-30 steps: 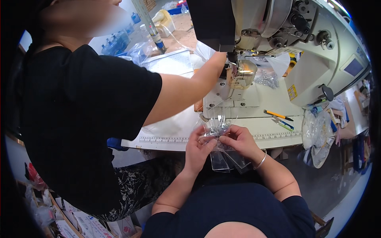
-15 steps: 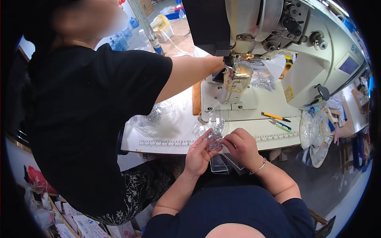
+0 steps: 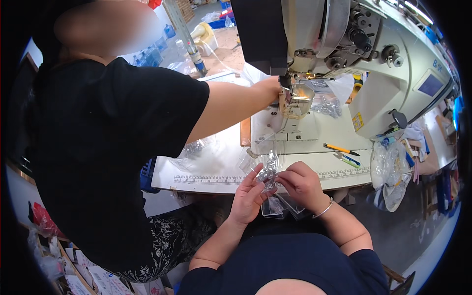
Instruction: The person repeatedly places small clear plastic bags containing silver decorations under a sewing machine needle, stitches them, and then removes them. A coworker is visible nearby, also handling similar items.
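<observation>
Little shifts since the earlier frame: both hands keep nearly the same place, while a co-worker's sleeve now covers more of a second clear bag.

Between the hands, near the tabletop's front edge, is a clear packet crowded with small shiny pieces. To handle it well, the left palm should stay cupped beneath as a catch, with the right fingertips lifting lightly, so nothing spills and the film does not tear.

The left hand is partly open, fingers curved, supporting the packet between thumb and fingers. The right hand is nearly closed, thumb and fingertips pinching the packet's right side; whether a single piece is caught there is too small to tell.

Clear flat strips hang just below. Beyond, an orange pen lies right of the hands, and the co-worker's hand reaches to the sewing machine.
</observation>
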